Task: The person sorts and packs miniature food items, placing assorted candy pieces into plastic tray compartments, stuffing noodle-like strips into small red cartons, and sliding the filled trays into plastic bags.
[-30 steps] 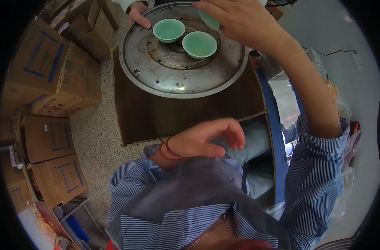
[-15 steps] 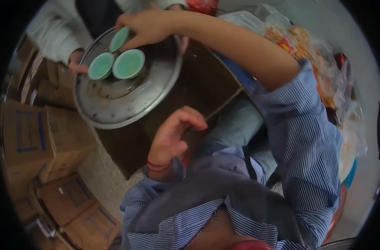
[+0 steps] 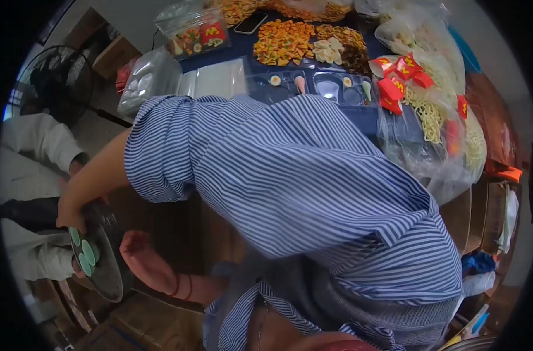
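Note:
At the lower left, a round metal tray (image 3: 110,275) appears steeply tilted in view, with three green bowls (image 3: 90,252) on it. My right hand (image 3: 71,215) reaches across to the tray's upper edge, just above the nearest bowl; its fingers are mostly hidden, so its grip cannot be made out. My left hand (image 3: 139,257) is beside the tray's right side, touching nothing visible, its fingers loosely curled and blurred. Another person in pale sleeves (image 3: 50,260) stands at the far left with hands at the tray.
A blue table (image 3: 351,120) at the top holds piles of small orange pieces (image 3: 283,42), a phone (image 3: 250,23), clear plastic trays (image 3: 272,88), red cartons (image 3: 390,93) and bagged noodle-like strands (image 3: 428,120). A fan (image 3: 54,85) stands at upper left; cardboard boxes (image 3: 155,322) lie below.
The view has swung right, bringing the table into sight and the tray to the far left. My right arm now stretches across my body, still at the bowls.

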Tool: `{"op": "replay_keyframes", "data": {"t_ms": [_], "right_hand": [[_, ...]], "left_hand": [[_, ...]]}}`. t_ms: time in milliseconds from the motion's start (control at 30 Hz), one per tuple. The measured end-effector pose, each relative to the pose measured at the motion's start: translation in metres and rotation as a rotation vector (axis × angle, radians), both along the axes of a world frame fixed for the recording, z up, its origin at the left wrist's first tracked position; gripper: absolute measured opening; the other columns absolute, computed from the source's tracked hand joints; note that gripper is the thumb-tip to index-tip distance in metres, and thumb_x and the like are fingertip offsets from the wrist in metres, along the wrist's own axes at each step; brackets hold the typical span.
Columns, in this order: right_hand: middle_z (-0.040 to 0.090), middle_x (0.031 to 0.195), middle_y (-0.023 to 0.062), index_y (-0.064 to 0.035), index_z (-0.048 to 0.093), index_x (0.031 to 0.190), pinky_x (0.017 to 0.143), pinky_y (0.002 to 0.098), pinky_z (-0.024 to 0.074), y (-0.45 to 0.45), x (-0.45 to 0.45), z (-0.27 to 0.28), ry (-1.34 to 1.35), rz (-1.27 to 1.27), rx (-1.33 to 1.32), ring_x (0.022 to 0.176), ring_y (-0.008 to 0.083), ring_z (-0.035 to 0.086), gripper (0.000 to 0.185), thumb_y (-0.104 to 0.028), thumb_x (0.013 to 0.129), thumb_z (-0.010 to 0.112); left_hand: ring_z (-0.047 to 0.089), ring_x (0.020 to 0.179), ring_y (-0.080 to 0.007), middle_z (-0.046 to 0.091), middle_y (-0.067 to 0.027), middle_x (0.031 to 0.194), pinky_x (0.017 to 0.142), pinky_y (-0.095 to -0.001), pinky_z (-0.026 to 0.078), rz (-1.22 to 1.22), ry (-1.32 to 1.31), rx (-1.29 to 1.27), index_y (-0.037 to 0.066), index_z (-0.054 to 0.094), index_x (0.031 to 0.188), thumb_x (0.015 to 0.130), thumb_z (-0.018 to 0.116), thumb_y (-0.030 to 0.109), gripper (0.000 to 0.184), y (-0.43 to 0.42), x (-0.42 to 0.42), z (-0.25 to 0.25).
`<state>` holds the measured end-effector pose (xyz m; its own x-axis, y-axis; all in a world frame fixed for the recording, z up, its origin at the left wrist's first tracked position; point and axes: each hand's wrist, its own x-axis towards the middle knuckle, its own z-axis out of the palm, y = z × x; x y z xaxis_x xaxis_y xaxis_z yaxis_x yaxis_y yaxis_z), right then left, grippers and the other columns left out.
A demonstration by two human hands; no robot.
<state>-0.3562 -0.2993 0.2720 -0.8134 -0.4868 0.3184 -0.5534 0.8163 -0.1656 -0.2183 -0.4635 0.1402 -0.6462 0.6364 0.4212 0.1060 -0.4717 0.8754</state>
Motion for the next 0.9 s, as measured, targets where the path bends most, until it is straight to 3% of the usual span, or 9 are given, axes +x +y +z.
{"op": "replay_keyframes", "data": {"t_ms": [100,200,267,300,400,600,667,767,900], "right_hand": [[0.065,0.112,0.0145,-0.0082,0.058,0.121,0.09,0.0705,0.0324,0.016,0.039,0.0,0.021,0.012,-0.024,0.112,0.0357,0.058,0.055,-0.045,0.081,0.066],[0.066,0.098,0.0051,-0.0119,0.066,0.094,0.081,0.0471,0.0467,0.065,0.175,-0.017,0.499,-0.036,-0.175,0.102,0.0262,0.06,0.019,-0.021,0.078,0.065],[0.065,0.09,-0.0004,-0.015,0.065,0.086,0.074,0.0377,0.0459,0.102,0.261,-0.064,0.649,-0.076,-0.38,0.094,0.0217,0.061,0.014,-0.019,0.073,0.064],[0.058,0.08,-0.0015,-0.0138,0.06,0.084,0.071,0.0354,0.0428,0.12,0.298,-0.088,0.718,-0.101,-0.507,0.084,0.0205,0.058,0.015,-0.017,0.069,0.064],[0.065,0.082,0.0017,-0.0124,0.065,0.096,0.072,0.036,0.0438,0.184,0.398,-0.147,0.357,-0.495,-0.566,0.073,0.0213,0.06,0.021,-0.009,0.076,0.064],[0.067,0.095,0.0125,-0.0061,0.064,0.107,0.077,0.0356,0.0494,0.228,0.548,-0.192,0.004,-1.108,-0.996,0.087,0.0291,0.064,0.021,-0.002,0.087,0.056],[0.064,0.098,0.0148,-0.0049,0.063,0.109,0.08,0.032,0.0488,0.223,0.586,-0.188,-0.178,-1.215,-1.06,0.09,0.0283,0.064,0.023,0.0,0.088,0.054],[0.06,0.078,0.0079,-0.0028,0.064,0.106,0.066,0.0273,0.0462,0.219,0.636,-0.192,-0.288,-1.325,-1.037,0.071,0.0155,0.059,0.021,0.001,0.087,0.057],[0.05,0.058,0.002,-0.002,0.065,0.102,0.054,0.0258,0.0411,0.185,0.717,-0.173,-0.713,-1.532,-1.225,0.056,0.0079,0.048,0.02,0.002,0.084,0.06]], "left_hand": [[0.05,0.115,-0.0241,0.053,-0.012,0.127,0.099,-0.039,0.038,0.048,0.034,-0.069,0.002,0.05,0.125,0.1,0.043,0.031,0.038,0.004,-0.001,-0.001],[0.05,0.115,-0.0236,0.053,-0.013,0.127,0.1,-0.037,0.038,-0.012,0.074,-0.115,0.001,0.05,0.125,0.1,0.044,0.031,0.039,0.036,0.017,-0.006],[0.052,0.111,-0.0214,0.055,-0.0127,0.123,0.097,-0.0342,0.04,0.507,0.58,-0.55,0.0,0.053,0.121,0.101,0.042,0.023,0.032,0.085,0.046,-0.019],[0.053,0.104,-0.0172,0.056,-0.0098,0.115,0.091,-0.0298,0.041,0.255,0.385,-0.446,-0.001,0.054,0.116,0.098,0.049,0.015,0.025,0.116,0.069,-0.006],[0.054,0.092,-0.0092,0.057,-0.0038,0.101,0.081,-0.021,0.042,-0.099,0.144,-0.459,-0.001,0.057,0.104,0.089,0.06,-0.001,0.015,0.199,0.114,-0.011],[0.06,0.072,-0.0116,0.061,-0.0048,0.079,0.067,-0.0243,0.047,-0.354,0.398,-0.632,0.001,0.064,0.09,0.085,0.064,0.0,0.004,0.313,0.174,-0.028],[0.062,0.076,-0.0203,0.063,-0.0096,0.084,0.071,-0.029,0.049,-0.37,0.638,-0.579,0.001,0.064,0.093,0.082,0.066,0.003,0.011,0.337,0.179,-0.041],[0.06,0.089,-0.027,0.063,-0.0098,0.09,0.077,-0.0329,0.048,-0.378,0.823,-0.57,0.003,0.064,0.094,0.079,0.067,0.008,0.016,0.357,0.177,-0.068],[0.056,0.101,-0.0282,0.061,-0.0085,0.102,0.084,-0.0371,0.046,-0.334,0.983,-0.561,0.005,0.063,0.097,0.079,0.068,0.011,0.02,0.367,0.162,-0.094]]}}
